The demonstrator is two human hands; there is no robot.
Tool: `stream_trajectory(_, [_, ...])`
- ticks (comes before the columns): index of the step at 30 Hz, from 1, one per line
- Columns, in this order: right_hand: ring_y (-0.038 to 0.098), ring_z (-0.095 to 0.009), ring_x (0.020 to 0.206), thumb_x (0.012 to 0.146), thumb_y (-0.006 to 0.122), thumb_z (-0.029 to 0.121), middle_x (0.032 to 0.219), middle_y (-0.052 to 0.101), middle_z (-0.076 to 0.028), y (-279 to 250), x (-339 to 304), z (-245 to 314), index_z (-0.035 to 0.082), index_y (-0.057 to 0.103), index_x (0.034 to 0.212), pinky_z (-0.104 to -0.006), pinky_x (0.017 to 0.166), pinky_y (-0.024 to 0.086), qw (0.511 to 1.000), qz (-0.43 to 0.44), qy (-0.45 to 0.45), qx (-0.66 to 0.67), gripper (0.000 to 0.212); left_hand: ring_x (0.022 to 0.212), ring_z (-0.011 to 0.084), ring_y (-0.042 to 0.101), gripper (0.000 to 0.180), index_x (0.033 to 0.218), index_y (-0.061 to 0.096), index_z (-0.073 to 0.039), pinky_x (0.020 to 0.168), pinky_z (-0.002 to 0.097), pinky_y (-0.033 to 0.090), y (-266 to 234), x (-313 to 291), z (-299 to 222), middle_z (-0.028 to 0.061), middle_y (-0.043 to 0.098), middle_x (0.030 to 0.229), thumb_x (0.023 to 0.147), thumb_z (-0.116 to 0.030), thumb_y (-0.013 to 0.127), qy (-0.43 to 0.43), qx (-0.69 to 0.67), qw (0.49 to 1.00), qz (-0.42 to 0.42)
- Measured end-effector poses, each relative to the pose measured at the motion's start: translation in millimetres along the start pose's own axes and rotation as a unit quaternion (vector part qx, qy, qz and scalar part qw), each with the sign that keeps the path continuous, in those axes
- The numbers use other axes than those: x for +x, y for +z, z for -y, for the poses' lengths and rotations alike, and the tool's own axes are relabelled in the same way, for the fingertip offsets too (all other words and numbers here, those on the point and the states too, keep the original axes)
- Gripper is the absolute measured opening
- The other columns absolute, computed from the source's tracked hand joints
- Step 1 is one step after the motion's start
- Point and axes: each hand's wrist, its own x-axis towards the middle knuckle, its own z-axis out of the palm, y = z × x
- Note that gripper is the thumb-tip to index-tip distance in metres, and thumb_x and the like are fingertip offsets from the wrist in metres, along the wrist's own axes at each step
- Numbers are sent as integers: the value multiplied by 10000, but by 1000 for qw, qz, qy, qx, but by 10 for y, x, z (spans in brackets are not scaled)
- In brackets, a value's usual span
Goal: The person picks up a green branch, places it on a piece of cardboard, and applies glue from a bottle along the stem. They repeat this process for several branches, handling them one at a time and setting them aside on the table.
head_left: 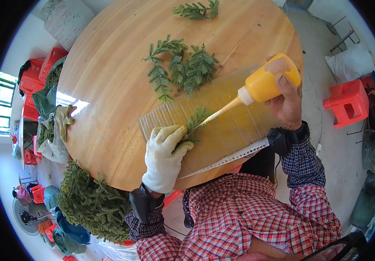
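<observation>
My left hand [164,150], in a white knit glove, pinches a small green fir sprig [197,120] over a piece of cardboard [235,126]. Bare and wrapped round a yellow squeeze bottle [263,82], my right hand [288,102] holds it tilted down to the left. The long nozzle's tip meets or almost meets the sprig; I cannot tell if glue is coming out. Just beyond the cardboard, several fir sprigs [200,68] lie on the round wooden table [113,87], and one more fir sprig [196,10] lies near the far side.
A large heap of fir branches [94,204] stands at the table's lower left. On the left edge lies a tan glove [64,117]. Red stools [347,103] stand to the right, more at left. A white ruler-like strip [226,159] runs along the cardboard's near edge.
</observation>
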Motion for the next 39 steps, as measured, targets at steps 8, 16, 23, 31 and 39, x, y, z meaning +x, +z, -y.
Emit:
stream_trajectory(8, [632,-153,744,861,642,259,974,612,-117,11,32,-9,12,460,1222,-233,473,484,998,3,25,51,473,908,301,561,312,981,662,-33,784,386,468,-22,38,25,88,642,984,687,-126,715,33,-9,999,18])
stream_trajectory(16, [647,-181,791,871,637,281,983,623,-127,-96,81,-73,19,462,1234,-243,503,499,998,-16,33,46,481,910,303,557,307,985,660,-34,778,386,467,-28,44,29,85,637,985,696,-122,711,35,-12,999,21])
stream_trajectory(23, [642,-217,931,886,622,294,1055,611,-119,-214,109,-137,10,454,1256,-305,650,557,996,-1,47,76,496,890,321,576,292,963,669,-2,765,394,475,-50,119,-62,124,648,962,680,-67,698,25,17,999,28])
stream_trajectory(31, [620,-216,996,881,634,234,1128,580,-101,-216,151,-130,12,459,1251,-368,788,569,995,-12,49,86,465,896,322,568,297,969,670,-3,767,396,470,-64,139,-62,123,646,960,680,-68,686,16,12,999,44])
stream_trajectory(39, [639,-196,930,872,647,239,1073,597,-92,-227,162,-148,20,484,1228,-329,705,577,996,-29,43,76,449,919,292,548,297,1009,664,-51,781,385,466,-48,109,-3,72,627,996,719,-107,694,16,10,998,53])
